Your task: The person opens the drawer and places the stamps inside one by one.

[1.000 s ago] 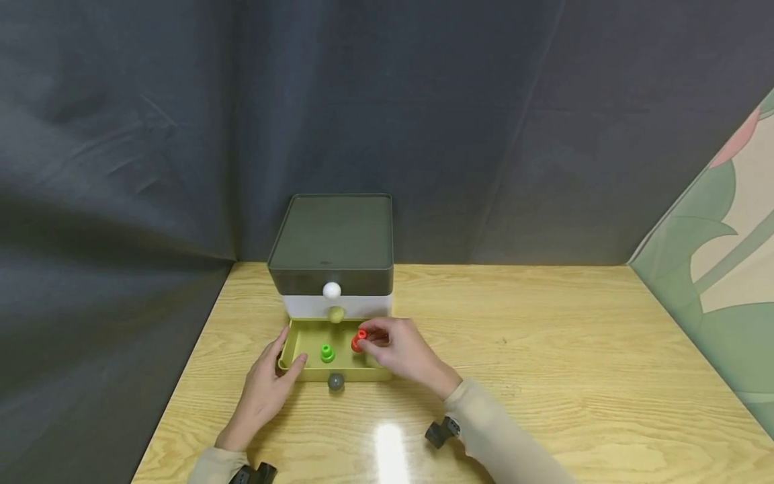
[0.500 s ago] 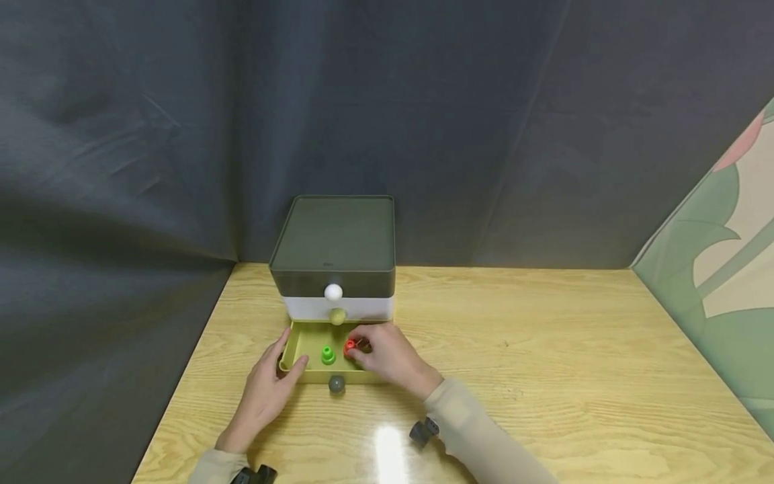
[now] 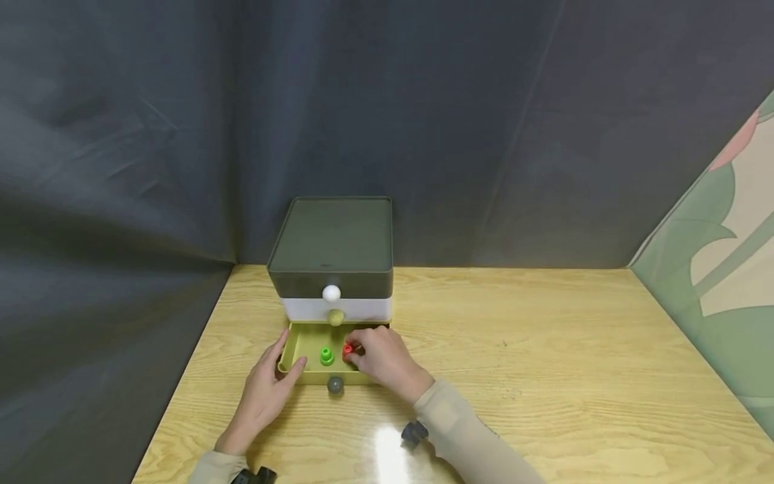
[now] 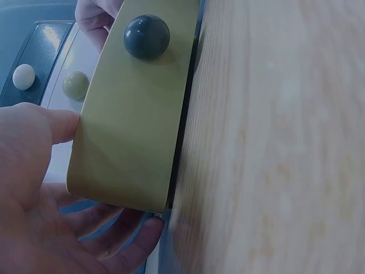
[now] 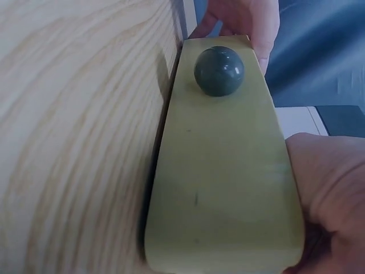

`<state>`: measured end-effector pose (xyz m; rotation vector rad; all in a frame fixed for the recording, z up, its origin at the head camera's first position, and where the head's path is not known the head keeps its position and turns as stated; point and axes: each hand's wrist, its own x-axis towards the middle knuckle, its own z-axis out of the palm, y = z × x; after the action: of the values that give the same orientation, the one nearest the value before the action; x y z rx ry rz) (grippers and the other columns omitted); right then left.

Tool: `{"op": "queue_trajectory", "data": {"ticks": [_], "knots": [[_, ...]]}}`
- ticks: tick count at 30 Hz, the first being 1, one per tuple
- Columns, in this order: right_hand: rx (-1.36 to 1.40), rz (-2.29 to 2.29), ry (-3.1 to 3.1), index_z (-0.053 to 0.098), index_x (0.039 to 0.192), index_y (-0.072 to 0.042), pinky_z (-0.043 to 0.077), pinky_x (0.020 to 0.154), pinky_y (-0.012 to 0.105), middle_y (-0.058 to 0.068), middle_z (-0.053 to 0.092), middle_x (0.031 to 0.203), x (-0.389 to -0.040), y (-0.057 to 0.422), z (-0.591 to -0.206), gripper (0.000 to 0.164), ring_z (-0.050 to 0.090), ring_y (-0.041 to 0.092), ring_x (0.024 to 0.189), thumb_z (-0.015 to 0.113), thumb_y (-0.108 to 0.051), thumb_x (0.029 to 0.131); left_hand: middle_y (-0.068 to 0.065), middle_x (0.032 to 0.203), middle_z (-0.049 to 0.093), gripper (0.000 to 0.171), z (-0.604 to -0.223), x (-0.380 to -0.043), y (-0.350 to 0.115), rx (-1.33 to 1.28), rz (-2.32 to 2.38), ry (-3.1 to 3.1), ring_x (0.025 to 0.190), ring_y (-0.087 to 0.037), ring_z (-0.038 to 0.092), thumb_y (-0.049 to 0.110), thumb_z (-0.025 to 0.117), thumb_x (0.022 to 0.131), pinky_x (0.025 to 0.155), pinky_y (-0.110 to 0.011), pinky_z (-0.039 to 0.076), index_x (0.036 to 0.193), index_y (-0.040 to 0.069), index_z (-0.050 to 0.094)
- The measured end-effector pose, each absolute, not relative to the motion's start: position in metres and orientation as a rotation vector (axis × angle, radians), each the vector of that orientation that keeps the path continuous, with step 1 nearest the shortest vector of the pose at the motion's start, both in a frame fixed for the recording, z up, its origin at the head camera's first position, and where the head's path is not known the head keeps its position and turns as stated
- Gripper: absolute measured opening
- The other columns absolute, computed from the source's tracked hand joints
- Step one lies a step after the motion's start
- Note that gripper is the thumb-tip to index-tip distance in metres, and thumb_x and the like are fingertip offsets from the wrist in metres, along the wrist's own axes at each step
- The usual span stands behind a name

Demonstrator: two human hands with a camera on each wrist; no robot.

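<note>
A yellow-green drawer (image 3: 310, 343) is pulled out at the bottom of a small drawer cabinet (image 3: 331, 235). My left hand (image 3: 263, 393) holds its left front corner, with the thumb (image 4: 64, 124) at the upper rim and the fingers (image 4: 105, 231) round the left end. Inside the drawer a small green stepped piece (image 3: 327, 356) stands upright. Just right of it my right hand (image 3: 387, 356) pinches a similar red stepped piece (image 3: 347, 351) between thumb and fingertips, low in the drawer. Whether the red piece touches the drawer floor cannot be told. Both wrist views hide the pieces behind the drawer front (image 5: 222, 171).
A grey knob (image 3: 335, 385) sticks out from the drawer front. Above are a green knob (image 3: 335, 317) and a white knob (image 3: 331, 293). The wooden table (image 3: 544, 363) extends right; a dark curtain (image 3: 453, 134) hangs behind and left, a patterned cloth (image 3: 725, 282) at right.
My right hand has moved left and down with the red piece, bringing it close beside the green one. The left hand has stayed at the drawer corner.
</note>
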<state>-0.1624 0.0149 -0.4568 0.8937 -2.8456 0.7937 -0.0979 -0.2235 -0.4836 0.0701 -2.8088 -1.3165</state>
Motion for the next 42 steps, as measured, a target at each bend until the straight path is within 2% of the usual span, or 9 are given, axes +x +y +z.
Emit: {"op": "queue_trajectory", "data": {"ticks": [8,12,18,20,23,27,32,36,42], "knots": [[0.853,1.348,-2.707,0.078,0.116,-0.001,0.063,0.083,0.03,0.011,0.081,0.106,-0.156,0.032,-0.452,0.028,0.078,0.021,0.095,0.084,-0.016,0.093,-0.025,0.164,0.044,0.077,-0.483,-0.097,-0.224,0.044,-1.314,-2.798,0.138,-0.04,0.057,0.038,0.061,0.109,0.099,-0.045,0.056,0.169,0.005,0.026],[0.654,1.805,-2.577,0.076,0.118,0.002,0.062,0.084,0.025,0.018,0.08,0.113,-0.15,0.059,-0.443,0.03,0.076,0.023,0.097,0.082,-0.013,0.093,-0.025,0.164,0.044,0.077,-0.482,-0.096,-0.222,0.033,-1.319,-2.794,0.142,-0.042,0.054,0.037,0.061,0.109,0.103,-0.048,0.056,0.169,0.004,0.026],[0.323,1.976,-2.507,0.073,0.122,0.003,0.06,0.09,0.024,0.019,0.078,0.118,-0.136,0.12,-0.438,0.032,0.077,0.016,0.102,0.079,-0.014,0.095,-0.023,0.164,0.045,0.077,-0.482,-0.098,-0.22,0.021,-1.203,-2.847,0.126,-0.036,0.063,0.04,0.06,0.109,0.1,-0.048,0.055,0.169,0.005,0.027],[0.239,1.926,-2.531,0.073,0.125,0.002,0.06,0.091,0.024,0.016,0.078,0.12,-0.131,0.139,-0.442,0.035,0.076,0.013,0.103,0.079,-0.019,0.097,-0.024,0.163,0.046,0.075,-0.478,-0.096,-0.219,0.008,-1.114,-2.818,0.128,-0.038,0.061,0.037,0.063,0.107,0.104,-0.055,0.053,0.167,0.004,0.033],[0.141,1.839,-2.588,0.072,0.128,-0.001,0.057,0.092,0.023,0.013,0.078,0.123,-0.125,0.166,-0.448,0.039,0.074,0.009,0.104,0.076,-0.027,0.1,-0.022,0.152,0.055,0.061,-0.472,-0.086,-0.212,-0.02,-0.959,-2.688,0.132,-0.041,0.058,0.029,0.072,0.102,0.105,-0.059,0.051,0.154,0.003,0.053],[0.05,1.79,-2.641,0.069,0.133,-0.001,0.054,0.093,0.019,0.013,0.076,0.128,-0.114,0.198,-0.455,0.044,0.071,0.002,0.106,0.072,-0.033,0.103,-0.009,0.119,0.069,0.034,-0.463,-0.067,-0.197,-0.093,-0.781,-2.539,0.109,-0.028,0.066,0.02,0.083,0.09,0.085,-0.048,0.056,0.122,0.01,0.073],[-0.045,1.758,-2.645,0.066,0.138,-0.001,0.056,0.092,0.018,0.012,0.075,0.13,-0.102,0.235,-0.457,0.048,0.071,0.002,0.106,0.069,-0.036,0.105,0.007,0.097,0.072,0.018,-0.459,-0.051,-0.18,-0.142,-0.643,-2.702,0.09,-0.012,0.066,0.033,0.084,0.089,0.073,-0.035,0.055,0.1,0.022,0.075],[-0.095,1.764,-2.61,0.064,0.139,0.001,0.059,0.091,0.022,-0.002,0.078,0.124,-0.096,0.253,-0.458,0.05,0.074,0.008,0.106,0.069,-0.036,0.105,0.009,0.091,0.072,0.022,-0.464,-0.05,-0.177,-0.075,-0.59,-2.909,0.085,-0.012,0.067,0.046,0.079,0.093,0.073,-0.037,0.055,0.094,0.024,0.076],[-0.149,1.779,-2.59,0.063,0.14,0.001,0.058,0.09,0.02,-0.022,0.075,0.115,-0.09,0.264,-0.463,0.051,0.075,0.007,0.103,0.069,-0.035,0.105,0.007,0.088,0.074,0.027,-0.472,-0.055,-0.178,-0.065,-0.571,-2.94,0.08,-0.013,0.067,0.048,0.079,0.092,0.065,-0.035,0.053,0.095,0.02,0.08]]}}
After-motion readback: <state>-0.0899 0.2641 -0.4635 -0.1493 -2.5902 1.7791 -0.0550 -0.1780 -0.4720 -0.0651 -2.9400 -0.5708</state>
